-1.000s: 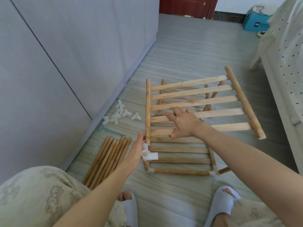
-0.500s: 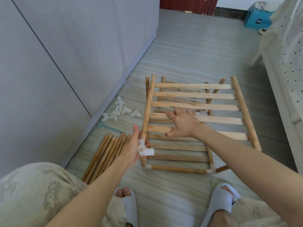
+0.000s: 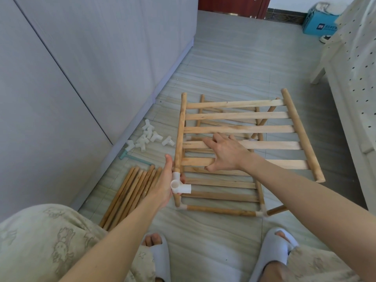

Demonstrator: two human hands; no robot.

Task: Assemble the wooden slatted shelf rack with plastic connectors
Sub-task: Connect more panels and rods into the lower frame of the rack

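Note:
My right hand (image 3: 225, 153) grips a wooden slatted panel (image 3: 240, 129), fingers laid over one slat and thumb hooked under the one nearer me. The panel hovers over a second slatted panel (image 3: 219, 197) that lies on the floor with white connectors at its near corners. My left hand (image 3: 162, 186) holds a white plastic corner connector (image 3: 180, 185) against the near end of the upper panel's left rail (image 3: 180, 135). The rail's tip sits in the connector's upper socket, and two other sockets face up and right.
A pile of loose white connectors (image 3: 146, 137) and a teal tool (image 3: 132, 158) lie by the grey cabinet wall (image 3: 81, 78). A bundle of wooden rods (image 3: 130, 196) lies left of the panels. A white bed (image 3: 356, 98) stands on the right, a blue box (image 3: 319, 23) far back.
The upper panel has swung round until it lies square over the lower one. My left hand has closed in, and the connector now sits on the left rail's near end.

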